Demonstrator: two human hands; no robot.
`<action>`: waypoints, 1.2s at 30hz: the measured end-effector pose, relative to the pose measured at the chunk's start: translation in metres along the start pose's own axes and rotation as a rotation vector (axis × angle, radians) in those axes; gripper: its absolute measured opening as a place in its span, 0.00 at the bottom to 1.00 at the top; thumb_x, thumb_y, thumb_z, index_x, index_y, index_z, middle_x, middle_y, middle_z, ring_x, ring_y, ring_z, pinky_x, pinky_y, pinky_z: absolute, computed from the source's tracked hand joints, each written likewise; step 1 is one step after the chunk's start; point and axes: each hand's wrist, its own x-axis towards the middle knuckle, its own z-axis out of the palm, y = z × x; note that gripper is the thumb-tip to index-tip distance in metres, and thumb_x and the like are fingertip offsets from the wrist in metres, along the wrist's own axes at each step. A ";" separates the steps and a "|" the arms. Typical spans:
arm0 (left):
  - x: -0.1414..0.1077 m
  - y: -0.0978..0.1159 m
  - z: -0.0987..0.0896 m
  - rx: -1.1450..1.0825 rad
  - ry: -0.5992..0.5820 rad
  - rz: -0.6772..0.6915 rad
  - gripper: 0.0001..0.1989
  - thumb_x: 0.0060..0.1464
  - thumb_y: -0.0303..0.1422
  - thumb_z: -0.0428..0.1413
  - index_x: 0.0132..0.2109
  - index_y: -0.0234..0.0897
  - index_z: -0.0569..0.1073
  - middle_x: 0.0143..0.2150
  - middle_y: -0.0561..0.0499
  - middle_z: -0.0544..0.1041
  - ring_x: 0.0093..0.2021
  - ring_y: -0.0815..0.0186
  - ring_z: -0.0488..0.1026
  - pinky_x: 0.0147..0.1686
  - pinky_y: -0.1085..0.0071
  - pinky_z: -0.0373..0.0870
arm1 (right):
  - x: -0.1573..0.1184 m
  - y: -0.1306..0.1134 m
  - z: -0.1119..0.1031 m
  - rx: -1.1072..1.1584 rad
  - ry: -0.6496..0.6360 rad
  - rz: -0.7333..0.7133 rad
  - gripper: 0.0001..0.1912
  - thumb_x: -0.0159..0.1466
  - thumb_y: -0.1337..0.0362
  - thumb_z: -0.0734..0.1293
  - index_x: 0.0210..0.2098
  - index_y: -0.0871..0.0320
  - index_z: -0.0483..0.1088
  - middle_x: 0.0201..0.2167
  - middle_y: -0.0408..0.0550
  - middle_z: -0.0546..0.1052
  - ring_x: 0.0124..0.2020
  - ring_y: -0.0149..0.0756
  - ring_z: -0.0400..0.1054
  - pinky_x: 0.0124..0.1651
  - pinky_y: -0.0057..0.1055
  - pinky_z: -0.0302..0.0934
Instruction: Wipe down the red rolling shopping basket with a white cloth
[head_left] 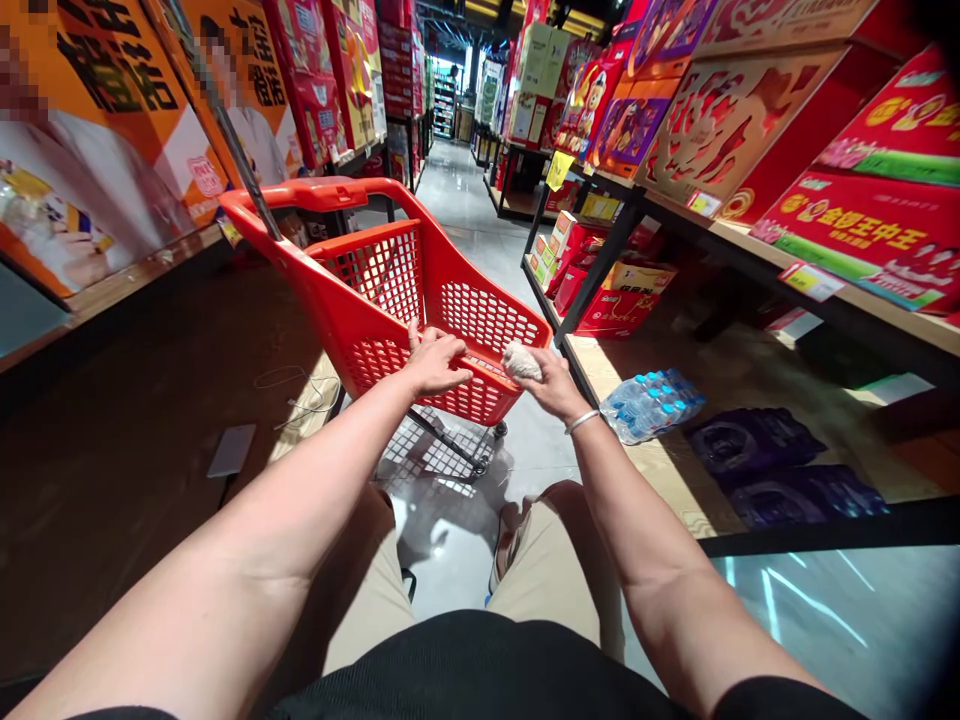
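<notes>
A red plastic shopping cart (319, 290) with perforated basket walls stands in front of me, its basket showing no goods. My left hand (437, 362) is at the near side of the basket, fingers spread, seeming to rest on the rim. Close by, at the basket's right-hand corner, my right hand (553, 385) is closed around a crumpled whitish cloth (522, 362). The cloth lies against or just over the rim; exact contact cannot be told. A light bracelet (582, 421) circles my right wrist. Under the basket, dark cart legs and wheels (480, 466) show.
Shelves with gift boxes (739, 130) line the right; a pack of water bottles (654, 405) and dark purple packs (757, 450) sit low there. Orange boxes (142, 120) stand left, above a white flat object (232, 451) and a cable (304, 390). A grey-floored aisle (457, 180) runs ahead.
</notes>
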 end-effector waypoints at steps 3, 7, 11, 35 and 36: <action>-0.003 0.000 -0.003 -0.003 0.012 -0.015 0.14 0.55 0.46 0.57 0.41 0.43 0.75 0.47 0.49 0.80 0.61 0.49 0.63 0.70 0.36 0.28 | -0.030 -0.026 0.019 -0.068 -0.009 -0.088 0.30 0.62 0.60 0.71 0.64 0.52 0.69 0.57 0.55 0.69 0.61 0.49 0.62 0.66 0.51 0.55; -0.010 0.013 -0.003 0.033 -0.054 0.029 0.15 0.54 0.44 0.57 0.45 0.43 0.76 0.48 0.48 0.80 0.59 0.49 0.66 0.69 0.36 0.29 | -0.052 -0.037 0.030 -0.049 0.038 -0.206 0.28 0.63 0.68 0.67 0.63 0.50 0.69 0.59 0.54 0.65 0.62 0.47 0.60 0.67 0.48 0.56; -0.019 0.029 0.007 0.037 -0.064 0.195 0.18 0.52 0.43 0.57 0.49 0.45 0.77 0.49 0.49 0.80 0.56 0.51 0.69 0.69 0.43 0.40 | -0.025 -0.008 0.013 -0.026 -0.054 -0.255 0.29 0.59 0.75 0.65 0.57 0.48 0.74 0.54 0.50 0.69 0.58 0.43 0.64 0.64 0.46 0.59; -0.007 0.017 0.016 -0.031 -0.051 0.179 0.18 0.62 0.42 0.47 0.47 0.52 0.81 0.47 0.52 0.82 0.54 0.55 0.67 0.63 0.48 0.45 | -0.082 -0.030 0.098 -0.114 0.422 -0.059 0.10 0.62 0.70 0.65 0.36 0.49 0.76 0.45 0.49 0.64 0.54 0.45 0.60 0.60 0.50 0.63; -0.008 0.017 0.016 -0.033 -0.042 0.173 0.18 0.61 0.41 0.48 0.47 0.52 0.82 0.46 0.52 0.82 0.54 0.55 0.67 0.63 0.48 0.45 | -0.082 -0.028 0.103 -0.141 0.429 -0.062 0.10 0.62 0.69 0.65 0.35 0.48 0.77 0.44 0.50 0.64 0.54 0.46 0.60 0.60 0.50 0.63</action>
